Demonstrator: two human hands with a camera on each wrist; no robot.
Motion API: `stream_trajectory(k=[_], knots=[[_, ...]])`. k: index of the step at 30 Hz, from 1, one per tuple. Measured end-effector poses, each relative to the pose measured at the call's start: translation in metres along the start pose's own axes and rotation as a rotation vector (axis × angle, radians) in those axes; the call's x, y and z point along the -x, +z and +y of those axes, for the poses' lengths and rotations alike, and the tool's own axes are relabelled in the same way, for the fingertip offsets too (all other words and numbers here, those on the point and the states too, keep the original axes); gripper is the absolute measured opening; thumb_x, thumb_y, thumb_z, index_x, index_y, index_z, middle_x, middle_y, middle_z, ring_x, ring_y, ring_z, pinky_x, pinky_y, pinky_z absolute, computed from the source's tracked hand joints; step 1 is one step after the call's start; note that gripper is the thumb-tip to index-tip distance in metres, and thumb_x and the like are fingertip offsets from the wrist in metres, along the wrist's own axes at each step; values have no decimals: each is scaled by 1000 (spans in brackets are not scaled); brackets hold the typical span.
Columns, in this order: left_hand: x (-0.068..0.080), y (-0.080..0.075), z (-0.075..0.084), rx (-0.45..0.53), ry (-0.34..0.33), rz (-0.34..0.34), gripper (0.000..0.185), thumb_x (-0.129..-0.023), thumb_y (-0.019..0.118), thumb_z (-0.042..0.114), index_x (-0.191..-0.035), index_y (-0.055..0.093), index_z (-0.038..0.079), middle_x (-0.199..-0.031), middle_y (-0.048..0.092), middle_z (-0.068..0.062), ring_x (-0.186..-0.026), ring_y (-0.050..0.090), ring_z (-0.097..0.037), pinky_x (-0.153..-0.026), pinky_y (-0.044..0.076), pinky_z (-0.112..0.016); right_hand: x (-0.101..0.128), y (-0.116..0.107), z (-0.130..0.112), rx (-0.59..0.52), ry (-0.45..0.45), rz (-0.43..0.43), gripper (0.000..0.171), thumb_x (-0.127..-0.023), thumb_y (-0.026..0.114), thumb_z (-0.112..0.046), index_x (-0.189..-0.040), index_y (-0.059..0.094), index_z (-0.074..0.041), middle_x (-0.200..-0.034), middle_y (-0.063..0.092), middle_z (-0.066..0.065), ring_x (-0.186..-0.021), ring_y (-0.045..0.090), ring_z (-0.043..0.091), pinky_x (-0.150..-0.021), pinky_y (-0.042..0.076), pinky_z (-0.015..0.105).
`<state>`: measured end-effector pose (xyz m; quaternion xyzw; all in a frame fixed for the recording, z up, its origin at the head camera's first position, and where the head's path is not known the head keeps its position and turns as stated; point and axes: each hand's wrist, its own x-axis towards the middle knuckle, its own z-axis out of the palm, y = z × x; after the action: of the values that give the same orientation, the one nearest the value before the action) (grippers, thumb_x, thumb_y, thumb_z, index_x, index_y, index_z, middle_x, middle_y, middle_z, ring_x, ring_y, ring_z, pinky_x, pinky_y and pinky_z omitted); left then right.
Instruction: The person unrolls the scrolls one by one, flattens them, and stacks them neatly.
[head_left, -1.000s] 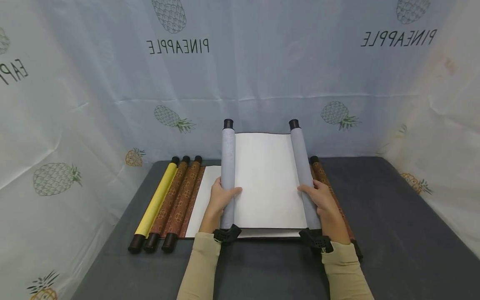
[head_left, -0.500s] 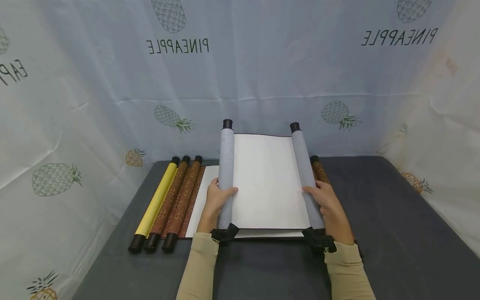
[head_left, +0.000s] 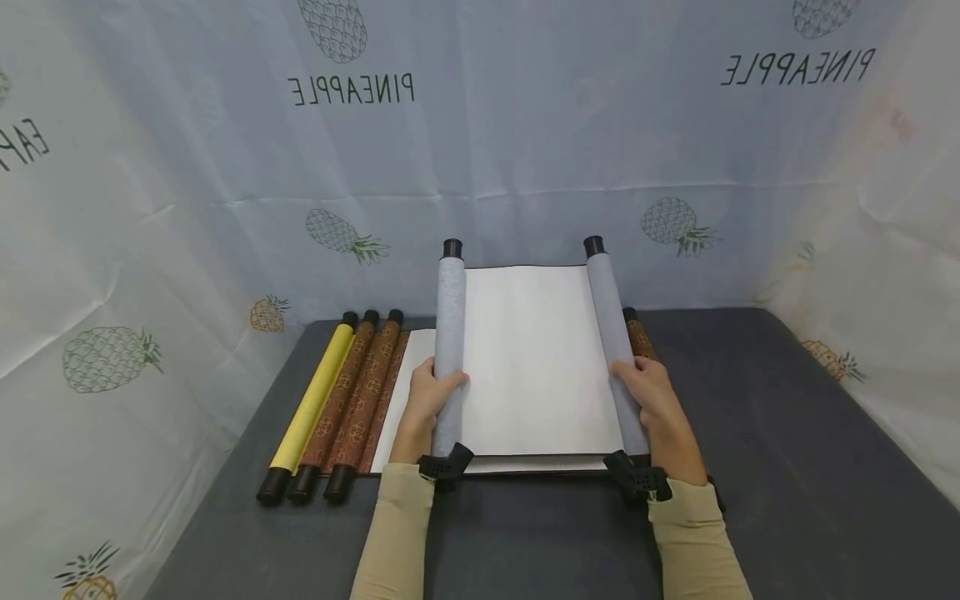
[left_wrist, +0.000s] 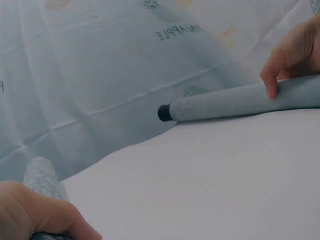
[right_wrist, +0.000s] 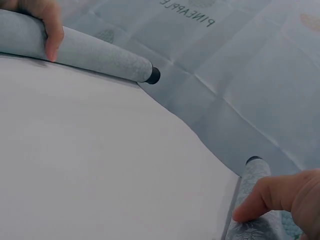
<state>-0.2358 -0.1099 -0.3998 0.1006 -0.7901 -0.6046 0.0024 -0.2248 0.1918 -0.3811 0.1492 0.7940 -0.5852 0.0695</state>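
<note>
I hold a grey scroll partly unrolled above the dark table point(head_left: 787, 433), its far end raised. My left hand point(head_left: 429, 398) grips the left grey roll point(head_left: 450, 317). My right hand point(head_left: 651, 396) grips the right grey roll point(head_left: 606, 308). A blank white sheet point(head_left: 532, 358) stretches between them. In the left wrist view my left hand point(left_wrist: 35, 215) curls round its roll point(left_wrist: 42, 172), and the far roll point(left_wrist: 235, 102) has fingers point(left_wrist: 295, 50) over it. In the right wrist view my right hand point(right_wrist: 285, 195) holds its roll point(right_wrist: 252, 175) across from the other roll point(right_wrist: 95, 52).
Under the held scroll lies a brown patterned scroll point(head_left: 367, 400), spread open on the table, its other roll point(head_left: 637, 333) at the right. A rolled yellow scroll point(head_left: 315, 400) lies at the far left. A pineapple-print cloth point(head_left: 225, 167) walls in three sides.
My hands have drawn the two grey rolls a little farther apart, so the white sheet between them is wider.
</note>
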Motion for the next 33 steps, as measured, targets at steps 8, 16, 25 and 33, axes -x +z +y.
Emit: stream_trajectory(k=[8,16,25,33], knots=[[-1,-5,-2,-22,30,-2,55,-85,66,14,-134,49,-6,-131,54,-29,-119,55,-44,-97,45,-58,-2,0,4,-7,-12,25,76,-89,61,-14,-148,21,10,-148,30,35,-130,38,46,-107,36,56],[-1,-11,2,-21,-22,-85,69,-90,62,16,-148,28,0,-146,40,-28,-131,44,-47,-102,38,-66,-1,-4,3,-4,-3,27,68,-90,56,-16,-146,26,11,-146,32,33,-123,41,42,-100,39,53],[-2,-4,3,2,-3,-44,71,-87,56,11,-148,24,-3,-145,36,-30,-133,39,-48,-104,33,-68,0,-4,3,37,-13,14,69,-93,54,-21,-148,24,6,-149,29,33,-127,37,44,-104,36,56],[1,-1,3,31,6,5,81,-80,74,18,-146,31,0,-142,42,-26,-130,45,-45,-103,38,-64,2,-8,1,76,8,14,70,-95,54,-27,-151,22,2,-151,26,32,-131,35,46,-105,34,59]])
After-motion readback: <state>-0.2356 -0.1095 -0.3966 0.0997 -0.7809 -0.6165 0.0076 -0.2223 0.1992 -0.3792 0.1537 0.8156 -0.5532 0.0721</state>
